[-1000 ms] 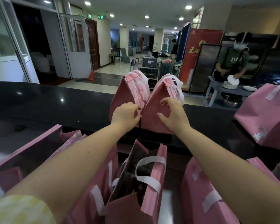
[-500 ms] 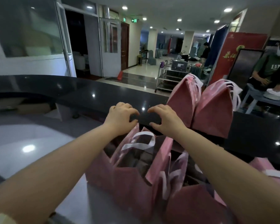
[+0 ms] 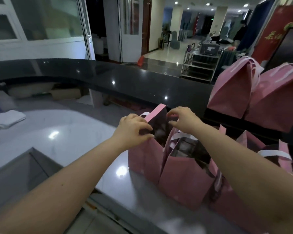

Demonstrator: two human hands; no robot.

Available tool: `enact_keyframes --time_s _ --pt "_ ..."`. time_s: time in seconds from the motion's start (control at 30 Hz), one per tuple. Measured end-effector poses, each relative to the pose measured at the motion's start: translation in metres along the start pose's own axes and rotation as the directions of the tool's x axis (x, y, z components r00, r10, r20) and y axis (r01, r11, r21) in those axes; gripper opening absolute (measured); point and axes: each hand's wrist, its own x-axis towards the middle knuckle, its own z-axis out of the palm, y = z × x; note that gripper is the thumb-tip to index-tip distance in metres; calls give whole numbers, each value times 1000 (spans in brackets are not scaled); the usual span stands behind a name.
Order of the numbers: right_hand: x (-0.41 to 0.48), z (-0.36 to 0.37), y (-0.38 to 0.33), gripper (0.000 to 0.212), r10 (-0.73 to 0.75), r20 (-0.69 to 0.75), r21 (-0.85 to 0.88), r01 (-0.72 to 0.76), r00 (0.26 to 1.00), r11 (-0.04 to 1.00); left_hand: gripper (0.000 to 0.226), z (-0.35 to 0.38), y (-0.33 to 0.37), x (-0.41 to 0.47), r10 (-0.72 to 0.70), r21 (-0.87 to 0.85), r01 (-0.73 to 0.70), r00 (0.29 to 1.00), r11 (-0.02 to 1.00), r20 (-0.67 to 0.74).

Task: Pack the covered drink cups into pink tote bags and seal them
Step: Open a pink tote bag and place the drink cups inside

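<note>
Gripping 1 pink tote bag [image 3: 142, 157] at its open mouth, head view: left hand [image 3: 133, 128] pinches the near-left rim, right hand [image 3: 183, 119] pinches the far rim, fingers curled. The bag stands upright on the grey worktop [image 3: 74, 132], near its back edge below the black counter [image 3: 125, 76]. Contents are dark and blurred. A 2nd open tote [image 3: 181, 174] touches its right side. 2 closed totes [image 3: 230, 92] stand side by side at the counter's right end.
</note>
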Motion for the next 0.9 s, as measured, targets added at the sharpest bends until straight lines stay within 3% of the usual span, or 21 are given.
enact_keyframes --time_s 0.27,0.33,0.47,0.57,0.7,0.9 --pt "28 2 22 36 64 76 -21 -63 995 998 19 20 19 -13 -85 -9 85 991 996 -103" --pt "36 1 31 38 90 112 -19 -88 990 996 14 23 28 -19 -118 -23 115 975 993 -189" --pt "49 -6 53 53 98 178 40 -106 979 994 12 35 48 -37 -330 -202 270 862 942 -386" --pt "52 -6 65 46 7 212 30 -14 977 999 17 50 67 -47 -424 -272 343 837 899 -345" --pt "52 -1 76 36 -49 151 77 37 987 996 36 71 92 -50 -542 -347 441 789 828 -290" --pt "52 1 75 25 -57 67 103 50 996 993 10 82 98 -50 -723 -459 567 610 684 -323"
